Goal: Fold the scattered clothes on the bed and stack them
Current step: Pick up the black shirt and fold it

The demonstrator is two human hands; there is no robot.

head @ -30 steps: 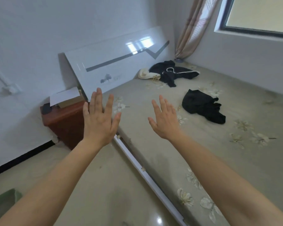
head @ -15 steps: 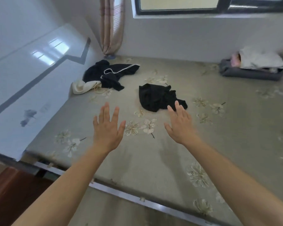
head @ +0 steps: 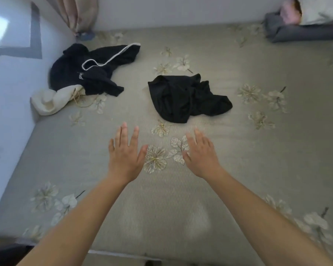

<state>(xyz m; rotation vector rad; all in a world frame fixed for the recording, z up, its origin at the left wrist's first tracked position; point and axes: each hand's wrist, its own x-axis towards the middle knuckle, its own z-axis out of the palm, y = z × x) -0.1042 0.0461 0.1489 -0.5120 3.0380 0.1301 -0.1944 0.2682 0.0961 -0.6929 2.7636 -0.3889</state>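
Note:
A crumpled black garment (head: 183, 97) lies in the middle of the bed (head: 277, 154), just beyond my fingertips. Further left, near the headboard, a black garment with white trim (head: 88, 70) lies bunched, with a cream-coloured garment (head: 50, 100) tucked against its near side. My left hand (head: 124, 154) and my right hand (head: 200, 152) hover side by side above the flowered sheet, palms down, fingers straight and spread, holding nothing.
A white glossy headboard (head: 10, 77) runs along the left. A curtain (head: 79, 14) hangs in the far left corner. At the far right corner a grey folded pile with pink and white cloth (head: 304, 22) sits against the wall. The bed's near edge (head: 113, 252) is below my forearms.
My view has swung right and down, from the bedside and floor onto the bed. Both hands stayed raised and open and now sit closer to the black garment.

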